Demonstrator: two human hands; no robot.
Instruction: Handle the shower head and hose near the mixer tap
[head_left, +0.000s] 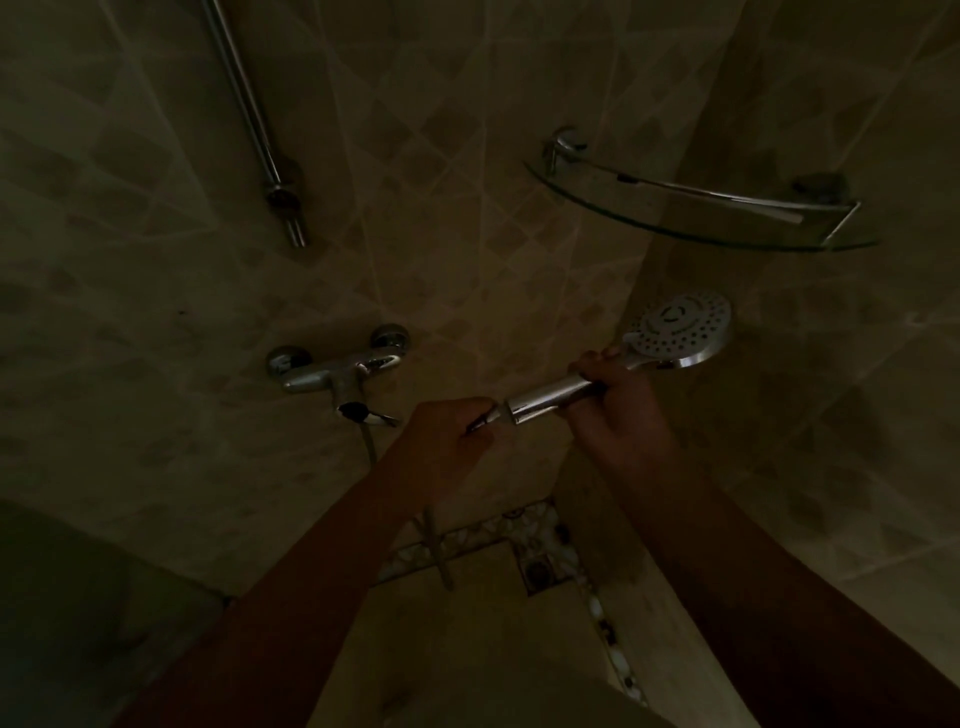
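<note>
A chrome hand shower (670, 332) with a round perforated face is held out in front of the tiled corner. My right hand (618, 400) grips its shiny handle just below the head. My left hand (447, 431) pinches the hose connector (485, 418) at the handle's lower end. The hose (370, 447) runs from the wall mixer tap (337, 376) down behind my left forearm and reappears low near the floor.
A chrome slide rail (249, 114) is fixed to the wall at upper left. A curved glass corner shelf (696, 208) hangs at upper right. Below lie the shower floor with a pebble border and a square drain (537, 571). The room is dim.
</note>
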